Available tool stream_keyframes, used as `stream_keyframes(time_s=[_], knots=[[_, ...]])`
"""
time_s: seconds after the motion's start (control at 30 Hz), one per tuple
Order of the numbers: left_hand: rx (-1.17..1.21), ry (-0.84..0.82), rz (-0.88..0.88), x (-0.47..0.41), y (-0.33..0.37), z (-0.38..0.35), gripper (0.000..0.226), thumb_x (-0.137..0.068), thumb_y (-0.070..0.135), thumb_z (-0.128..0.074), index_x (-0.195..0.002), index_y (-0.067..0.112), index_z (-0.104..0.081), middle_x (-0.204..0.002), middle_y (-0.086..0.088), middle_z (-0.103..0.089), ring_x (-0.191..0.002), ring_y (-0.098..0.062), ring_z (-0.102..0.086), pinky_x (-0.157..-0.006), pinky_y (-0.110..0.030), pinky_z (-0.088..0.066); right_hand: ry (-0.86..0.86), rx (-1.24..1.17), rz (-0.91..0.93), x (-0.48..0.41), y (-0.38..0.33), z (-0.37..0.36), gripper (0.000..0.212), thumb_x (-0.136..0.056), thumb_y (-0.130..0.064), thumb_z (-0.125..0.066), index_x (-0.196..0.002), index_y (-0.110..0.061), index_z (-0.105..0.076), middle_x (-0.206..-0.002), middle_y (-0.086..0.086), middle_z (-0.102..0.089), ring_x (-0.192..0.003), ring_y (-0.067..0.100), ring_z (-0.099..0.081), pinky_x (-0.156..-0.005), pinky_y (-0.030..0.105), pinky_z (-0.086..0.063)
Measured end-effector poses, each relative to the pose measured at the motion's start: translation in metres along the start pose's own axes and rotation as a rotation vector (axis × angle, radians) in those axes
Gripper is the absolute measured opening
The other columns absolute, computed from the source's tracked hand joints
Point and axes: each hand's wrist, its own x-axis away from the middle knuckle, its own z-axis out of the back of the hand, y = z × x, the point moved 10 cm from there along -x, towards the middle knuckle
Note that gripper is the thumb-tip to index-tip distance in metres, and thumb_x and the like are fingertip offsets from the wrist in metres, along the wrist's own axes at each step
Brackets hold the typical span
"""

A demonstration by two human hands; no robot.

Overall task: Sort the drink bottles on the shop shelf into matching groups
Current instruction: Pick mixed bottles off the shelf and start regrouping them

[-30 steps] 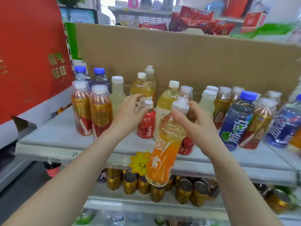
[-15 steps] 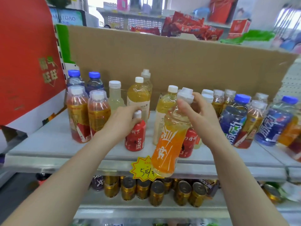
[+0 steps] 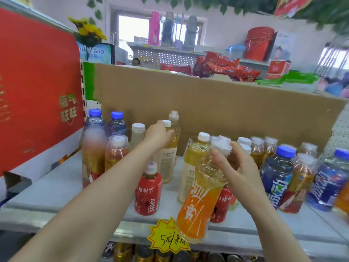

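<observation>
Curling round the ribbed clear-plastic shoulder of the orange bottle (image 3: 198,205), the right fingers (image 3: 220,157) pinch it just under its chunky, faceted white cap. The right hand (image 3: 242,168) sits behind and to the right of the neck. This bottle is smooth and waisted, with a glossy orange sleeve that bears a white running figure. It hangs in the air in front of the shelf (image 3: 56,191), and its long axis is close to upright but leaning. The cap points up and to the right, while the base points down and left, over the shelf's front lip and a yellow starburst price tag (image 3: 166,241).

The left hand (image 3: 157,136) reaches further back, with its fingers bent over the shoulder of a pale yellow tea bottle (image 3: 168,161). That bottle stands upright with a small white cap and a cream paper-like label. Just in front of it stands a short red juice bottle (image 3: 148,193). Blue-capped bottles (image 3: 275,178) with dark blue wraps stand to the right. A matte brown cardboard panel (image 3: 207,103) backs the row.
</observation>
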Motion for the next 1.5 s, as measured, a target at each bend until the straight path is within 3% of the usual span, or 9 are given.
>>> stream_keyframes(time_s=[0.27,0.47,0.53,0.67,0.83,1.0,1.27,1.37,1.5], knots=[[-0.014,-0.026,-0.105,0.004,-0.001,0.012,0.029,-0.098,0.042,-0.053,-0.105,0.014,-0.055,-0.105,-0.007,-0.061,-0.092,-0.025,-0.058,-0.063,-0.034,-0.042,-0.011,-0.006,0.032,-0.013,-0.007,0.001,0.029,-0.094,-0.055,-0.062,-0.108,-0.03,-0.064,-0.096,-0.003,-0.073,-0.089,0.016,-0.071,-0.082,0.048,-0.059],[-0.067,-0.028,-0.176,0.031,0.001,0.033,0.032,-0.09,0.049,-0.062,-0.098,0.017,-0.063,-0.09,0.003,-0.063,-0.093,-0.02,-0.057,-0.072,-0.034,-0.045,0.178,-0.099,0.143,-0.071,-0.063,0.034,0.029,-0.09,-0.051,-0.061,-0.105,-0.027,-0.065,-0.099,-0.003,-0.072,-0.093,0.019,-0.07,-0.085,0.042,-0.056],[-0.027,0.002,-0.163,0.037,-0.002,0.039,0.033,-0.087,0.051,-0.065,-0.097,0.019,-0.065,-0.086,0.008,-0.061,-0.091,-0.017,-0.057,-0.067,-0.031,-0.041,0.306,-0.109,0.206,-0.093,-0.084,0.052,0.029,-0.093,-0.05,-0.06,-0.11,-0.027,-0.063,-0.101,-0.008,-0.07,-0.096,0.015,-0.068,-0.09,0.042,-0.054],[-0.013,0.071,-0.165,0.044,-0.007,0.043,0.03,-0.088,0.052,-0.063,-0.101,0.026,-0.063,-0.094,0.007,-0.062,-0.105,-0.02,-0.06,-0.079,-0.033,-0.048,0.483,-0.074,0.262,-0.131,-0.099,0.06,0.041,-0.099,-0.047,-0.057,-0.127,-0.017,-0.056,-0.107,-0.007,-0.065,-0.093,0.011,-0.063,-0.088,0.037,-0.052],[0.033,-0.005,-0.206,0.056,-0.009,0.03,0.078,-0.087,0.057,-0.062,-0.151,0.027,-0.03,-0.148,0.004,-0.048,-0.132,-0.018,-0.048,-0.101,-0.036,-0.043,0.251,0.125,0.104,-0.167,-0.053,-0.004,0.045,-0.099,-0.045,-0.058,-0.132,-0.016,-0.051,-0.116,0.001,-0.065,-0.106,0.021,-0.061,-0.091,0.037,-0.048],[0.073,-0.076,-0.342,0.065,-0.016,0.015,0.09,-0.083,0.052,-0.068,-0.154,0.034,-0.015,-0.15,0.015,-0.038,-0.136,-0.008,-0.042,-0.109,-0.031,-0.038,-0.064,0.29,-0.087,-0.177,0.012,-0.065,0.034,-0.092,-0.04,-0.067,-0.115,-0.017,-0.058,-0.111,0.003,-0.062,-0.098,0.021,-0.063,-0.089,0.046,-0.056],[0.028,-0.023,-0.385,0.067,-0.018,0.014,0.09,-0.084,0.044,-0.071,-0.154,0.035,-0.015,-0.156,0.015,-0.031,-0.137,-0.007,-0.042,-0.112,-0.036,-0.038,-0.384,0.556,-0.229,-0.171,0.032,-0.094,0.024,-0.08,-0.03,-0.079,-0.082,-0.017,-0.059,-0.083,0.0,-0.061,-0.069,0.015,-0.056,-0.056,0.028,-0.041],[0.02,-0.018,-0.372,0.069,-0.018,0.014,0.091,-0.085,0.044,-0.071,-0.155,0.033,-0.015,-0.158,0.015,-0.029,-0.138,-0.008,-0.041,-0.113,-0.036,-0.038,-0.375,0.639,-0.222,-0.172,0.03,-0.089,0.03,-0.078,-0.03,-0.081,-0.096,-0.014,-0.065,-0.097,0.004,-0.069,-0.08,0.019,-0.065,-0.065,0.032,-0.052],[0.01,-0.014,-0.37,0.071,-0.017,0.015,0.089,-0.085,0.042,-0.071,-0.155,0.031,-0.017,-0.157,0.015,-0.032,-0.138,-0.009,-0.041,-0.112,-0.035,-0.037,-0.319,0.684,-0.207,-0.159,0.019,-0.072,0.062,-0.083,-0.036,-0.078,-0.137,-0.018,-0.054,-0.124,0.004,-0.064,-0.103,0.022,-0.063,-0.086,0.037,-0.056]])
